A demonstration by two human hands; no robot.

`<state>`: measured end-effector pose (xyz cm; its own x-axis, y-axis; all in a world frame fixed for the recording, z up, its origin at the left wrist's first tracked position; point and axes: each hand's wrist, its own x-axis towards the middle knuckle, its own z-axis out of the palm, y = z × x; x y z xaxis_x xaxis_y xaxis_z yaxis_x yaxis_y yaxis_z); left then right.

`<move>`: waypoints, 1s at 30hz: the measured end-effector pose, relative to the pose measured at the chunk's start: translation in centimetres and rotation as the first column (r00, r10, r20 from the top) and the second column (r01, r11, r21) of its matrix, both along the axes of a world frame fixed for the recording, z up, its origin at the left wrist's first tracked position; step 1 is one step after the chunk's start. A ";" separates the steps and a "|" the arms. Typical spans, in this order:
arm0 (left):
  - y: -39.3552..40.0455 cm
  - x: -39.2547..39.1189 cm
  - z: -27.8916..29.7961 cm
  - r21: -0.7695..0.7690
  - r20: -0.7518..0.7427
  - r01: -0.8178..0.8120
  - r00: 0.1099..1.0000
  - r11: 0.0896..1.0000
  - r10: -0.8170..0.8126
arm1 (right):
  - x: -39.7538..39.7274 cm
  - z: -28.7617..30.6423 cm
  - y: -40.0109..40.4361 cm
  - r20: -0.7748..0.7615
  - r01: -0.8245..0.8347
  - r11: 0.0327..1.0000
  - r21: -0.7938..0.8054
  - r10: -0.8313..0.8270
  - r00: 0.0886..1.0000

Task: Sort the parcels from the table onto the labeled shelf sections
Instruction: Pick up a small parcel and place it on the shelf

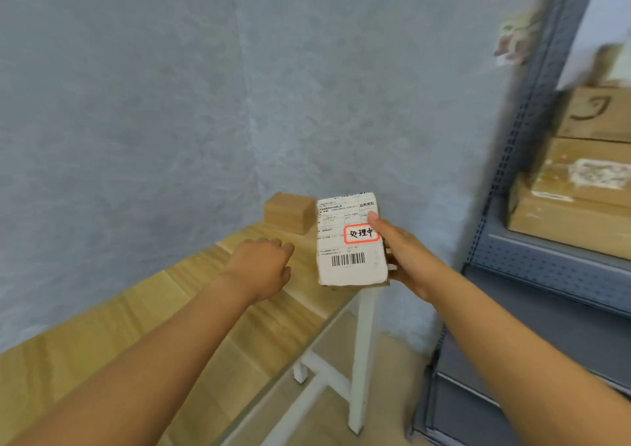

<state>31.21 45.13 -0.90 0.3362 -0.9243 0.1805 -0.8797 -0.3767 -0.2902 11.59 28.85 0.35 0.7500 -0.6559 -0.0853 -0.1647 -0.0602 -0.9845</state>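
My right hand (404,257) grips a small parcel (348,244) above the table's far right corner, thumb on its face. Its white shipping label faces me, with a barcode and a red-framed stamp. My left hand (263,264) hovers just left of the parcel over the wooden table (211,309), fingers loosely curled and holding nothing. Another small brown parcel (288,211) sits on the table's far end against the wall. The grey metal shelf (546,261) stands to the right, with a stack of cardboard boxes (580,186) on one level.
A blue-grey wall runs behind and left of the table. The table has white legs (363,360) and stands close to the shelf's perforated upright (512,138). Lower shelf levels (512,336) show bare grey boards. Some blurred items sit near the shelf's top.
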 end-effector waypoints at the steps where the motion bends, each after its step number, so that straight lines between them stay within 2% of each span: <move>1: -0.4 -1.3 0.1 -0.001 0.001 0.035 0.999 0.999 -0.035 | -2.0 0.1 0.3 -0.002 0.039 0.999 0.002 -0.039 0.999; 6: -3.1 -9.0 1.2 -0.029 -0.018 0.216 0.976 0.976 -0.217 | -12.3 1.3 1.3 -0.016 0.222 0.975 0.007 -0.221 0.975; 13: -6.7 -21.2 3.9 -0.109 0.061 0.425 0.905 0.899 -0.420 | -26.0 2.4 1.4 -0.007 0.381 0.925 0.001 -0.381 0.925; 19: -9.7 -33.4 5.1 -0.177 0.030 0.522 0.850 0.835 -0.525 | -38.6 3.3 1.2 0.011 0.439 0.899 0.003 -0.439 0.899; 25: -12.2 -44.9 6.2 -0.268 0.092 0.604 0.792 0.751 -0.604 | -50.9 4.1 0.7 0.018 0.539 0.842 -0.010 -0.539 0.842; 30: -13.6 -50.6 6.5 -0.238 0.105 0.657 0.749 0.715 -0.654 | -57.1 4.2 0.6 0.060 0.600 0.798 0.045 -0.602 0.796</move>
<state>-19.37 31.50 5.60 -0.3411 -0.8364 0.4292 -0.9301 0.2340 -0.2832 -45.53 29.47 4.50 0.2097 -0.9753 -0.0695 -0.0935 0.0508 -0.9943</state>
